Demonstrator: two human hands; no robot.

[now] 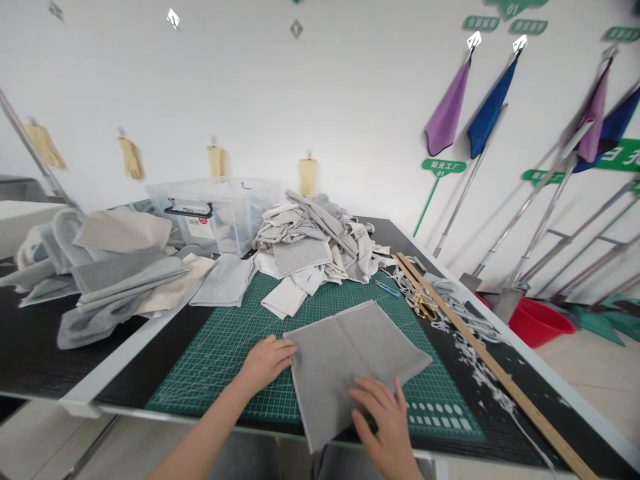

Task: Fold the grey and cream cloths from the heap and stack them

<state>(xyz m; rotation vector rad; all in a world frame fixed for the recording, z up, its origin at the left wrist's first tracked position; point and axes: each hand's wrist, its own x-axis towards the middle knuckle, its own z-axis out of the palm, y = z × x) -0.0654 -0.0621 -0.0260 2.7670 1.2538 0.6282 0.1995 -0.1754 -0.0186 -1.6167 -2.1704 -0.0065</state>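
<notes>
A grey rectangle of cloth lies slightly askew on the green cutting mat, its front corner hanging at the table edge. At the cloth's left edge is my left hand, its fingers close together and closed on the border. My right hand rests over the front right part of the cloth, fingers spread and thumb apart. Behind the cloth, a heap of grey and white fabric pieces covers the back of the mat. A folded light grey cloth sits at the mat's back left corner.
Blue-handled snips, gold-handled scissors and a long wooden ruler lie to the right, among fabric scraps. A clear plastic bin stands behind. More fabric is piled left. A red bucket stands beyond the table.
</notes>
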